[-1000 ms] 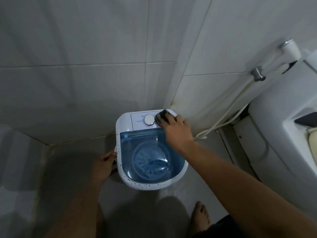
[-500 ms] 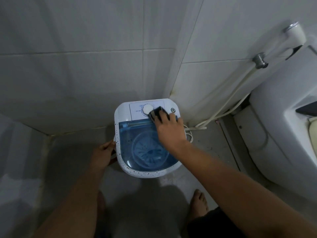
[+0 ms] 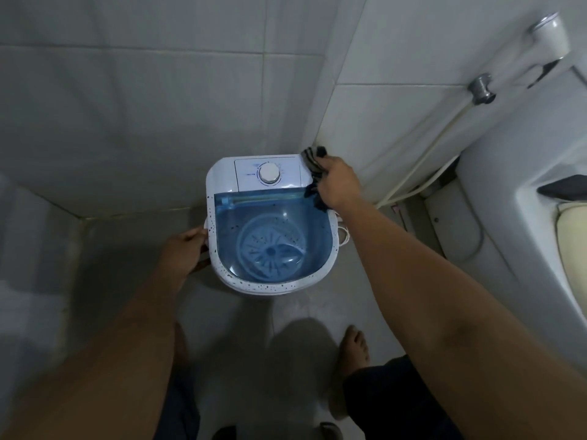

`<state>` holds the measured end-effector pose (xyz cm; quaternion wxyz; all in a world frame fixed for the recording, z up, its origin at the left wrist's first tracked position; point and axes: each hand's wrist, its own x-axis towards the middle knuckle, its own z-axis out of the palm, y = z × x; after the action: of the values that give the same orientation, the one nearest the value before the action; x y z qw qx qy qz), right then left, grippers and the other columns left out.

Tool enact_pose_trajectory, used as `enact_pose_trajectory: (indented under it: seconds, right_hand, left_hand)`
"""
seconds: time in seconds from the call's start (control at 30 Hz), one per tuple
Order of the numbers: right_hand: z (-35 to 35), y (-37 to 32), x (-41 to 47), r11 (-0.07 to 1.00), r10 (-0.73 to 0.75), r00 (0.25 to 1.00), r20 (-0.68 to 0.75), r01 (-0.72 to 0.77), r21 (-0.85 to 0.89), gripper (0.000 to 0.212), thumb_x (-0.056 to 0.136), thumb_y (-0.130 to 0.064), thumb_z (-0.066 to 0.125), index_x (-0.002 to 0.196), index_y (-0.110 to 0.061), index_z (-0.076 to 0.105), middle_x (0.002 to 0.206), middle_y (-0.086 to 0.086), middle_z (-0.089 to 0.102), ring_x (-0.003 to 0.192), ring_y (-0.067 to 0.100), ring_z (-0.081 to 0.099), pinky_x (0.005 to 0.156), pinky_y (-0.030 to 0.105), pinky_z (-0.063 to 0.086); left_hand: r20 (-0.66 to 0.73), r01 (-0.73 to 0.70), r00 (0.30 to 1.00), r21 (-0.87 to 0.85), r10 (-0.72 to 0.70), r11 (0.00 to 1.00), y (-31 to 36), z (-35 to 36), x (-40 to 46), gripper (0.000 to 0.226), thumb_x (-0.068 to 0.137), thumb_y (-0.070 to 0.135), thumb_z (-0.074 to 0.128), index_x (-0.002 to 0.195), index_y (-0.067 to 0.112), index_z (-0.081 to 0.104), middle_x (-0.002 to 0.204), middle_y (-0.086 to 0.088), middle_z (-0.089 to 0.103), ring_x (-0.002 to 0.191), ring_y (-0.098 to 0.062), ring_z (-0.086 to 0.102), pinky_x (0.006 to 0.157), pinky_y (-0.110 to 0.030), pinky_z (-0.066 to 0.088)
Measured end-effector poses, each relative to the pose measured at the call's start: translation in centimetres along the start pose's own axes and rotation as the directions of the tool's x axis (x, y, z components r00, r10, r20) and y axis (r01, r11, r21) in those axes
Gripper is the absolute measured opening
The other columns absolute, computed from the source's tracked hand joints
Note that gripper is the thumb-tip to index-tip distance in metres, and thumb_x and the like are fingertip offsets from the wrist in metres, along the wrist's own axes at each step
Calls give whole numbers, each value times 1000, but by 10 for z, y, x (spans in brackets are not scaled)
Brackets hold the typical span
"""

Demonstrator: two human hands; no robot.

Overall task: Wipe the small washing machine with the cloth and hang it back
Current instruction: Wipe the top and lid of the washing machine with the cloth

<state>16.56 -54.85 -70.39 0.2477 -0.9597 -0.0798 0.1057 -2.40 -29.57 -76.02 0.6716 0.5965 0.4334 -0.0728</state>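
Note:
The small washing machine (image 3: 222,182) stands on the tiled floor in the corner, white with dark specks on its rim, a clear blue lid and a round white dial (image 3: 269,174). My right hand (image 3: 340,184) presses a dark striped cloth (image 3: 315,163) against the machine's back right corner, beside the control panel. My left hand (image 3: 184,250) grips the machine's left side handle, fingers curled around it.
White tiled walls meet just behind the machine. A toilet (image 3: 521,198) fills the right side, with a spray hose (image 3: 444,131) running down the wall from a metal valve (image 3: 482,88). A white cord (image 3: 343,238) lies by the machine's right side. My bare foot (image 3: 351,360) is on the floor.
My right hand has slid the cloth from beside the dial to the back right corner of the machine. My left hand has stayed on the left handle.

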Motion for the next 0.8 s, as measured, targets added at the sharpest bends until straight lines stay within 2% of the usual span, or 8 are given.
enact_pose_trajectory:
  seconds: [0.17, 0.23, 0.3, 0.4, 0.5, 0.63, 0.7, 0.8]
  right_hand:
    - [0, 43, -36, 984, 29, 999, 16, -31, 173, 53, 88, 9, 48, 133, -11, 67, 131, 12, 68, 122, 31, 62, 103, 21, 41]
    - [3, 56, -62, 974, -9, 1000, 6, 7, 224, 52, 89, 12, 45, 131, -8, 68, 129, 9, 68, 120, 25, 62, 100, 10, 39]
    - [11, 65, -92, 969, -29, 999, -35, 37, 244, 54, 91, 13, 45, 134, -11, 67, 136, 6, 64, 126, 21, 58, 105, 1, 30]
    - [29, 76, -132, 974, -30, 991, -128, 58, 221, 56, 92, 9, 47, 138, -19, 64, 145, 8, 58, 135, 20, 53, 117, 15, 30]
    - [43, 71, -174, 958, 60, 984, -169, -9, 286, 53, 95, 3, 48, 141, -19, 60, 147, 6, 55, 131, 16, 54, 116, 30, 40]
    - [57, 57, -225, 913, 115, 976, -185, -30, 407, 52, 96, 1, 51, 144, -18, 52, 143, 1, 52, 125, 3, 51, 109, 9, 34]
    - [63, 58, -229, 893, 140, 979, -145, -61, 446, 51, 98, -6, 49, 146, -24, 47, 143, -1, 52, 126, 6, 52, 111, 17, 39]
    - [66, 67, -207, 847, 234, 968, -89, -158, 508, 50, 95, -33, 43, 143, -47, 44, 133, -2, 63, 118, 19, 64, 103, 47, 52]
  left_hand:
    - [-2, 0, 1000, 20, 0, 1000, -6, -3, 11, 26, 101, 25, 56, 118, 13, 71, 108, -9, 75, 87, -20, 72, 66, -30, 58]
    - [11, -6, 1000, 31, 6, 999, -8, -3, 14, 28, 100, 26, 57, 120, 13, 71, 111, -11, 75, 90, -22, 73, 66, -30, 58]
    - [1, -5, 1000, 32, 5, 999, -9, -4, 16, 28, 100, 25, 56, 122, 14, 70, 111, -12, 74, 89, -23, 71, 67, -31, 57]
    - [-9, 1, 1000, 50, 0, 999, -9, -5, 17, 29, 99, 26, 56, 123, 17, 70, 113, -11, 74, 93, -25, 71, 73, -35, 59]
    - [-8, 10, 1000, 47, -9, 999, -10, -3, 18, 27, 100, 23, 54, 119, 14, 71, 115, -11, 74, 99, -27, 71, 75, -37, 60]
    - [-26, 9, 1000, 43, -8, 999, -10, -1, 19, 22, 100, 21, 54, 109, 14, 72, 112, -13, 74, 98, -29, 71, 69, -35, 58]
    - [-17, 9, 1000, 63, -8, 998, -10, -2, 21, 21, 99, 23, 53, 103, 18, 73, 113, -12, 75, 97, -27, 71, 71, -36, 59]
    - [-13, 4, 1000, 72, -3, 997, -11, -2, 21, 20, 100, 24, 53, 106, 20, 72, 111, -10, 74, 96, -25, 70, 71, -35, 58]
